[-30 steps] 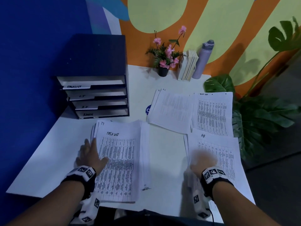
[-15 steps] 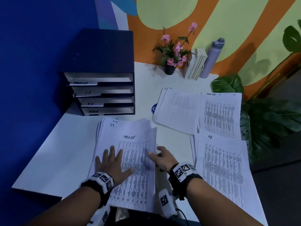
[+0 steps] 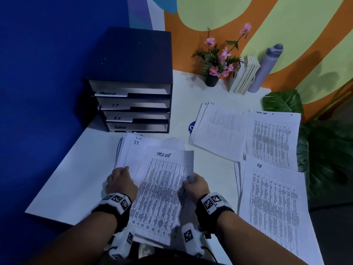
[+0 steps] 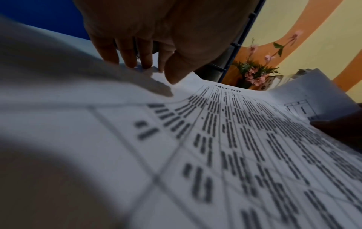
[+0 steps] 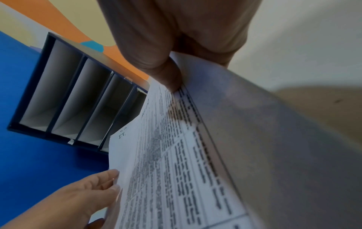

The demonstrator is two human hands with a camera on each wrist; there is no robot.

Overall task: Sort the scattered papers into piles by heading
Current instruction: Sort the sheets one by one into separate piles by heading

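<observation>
white table point(image 3: 80, 180) set against a blue wall point(image 3: 47, 73); behind it a mural wall point(image 3: 286, 25) in orange and pale yellow-green. at the table's far edge stood a small dark pot of pink flowers point(image 3: 217, 64), just right of it a short row of upright books point(image 3: 243, 77), then a lavender bottle point(image 3: 266, 67) leaning beside them. large-leaved green plant point(image 3: 324, 150) stood off the table's right side. a blue round sticker point(image 3: 192, 127) showed on the tabletop, partly covered.
</observation>
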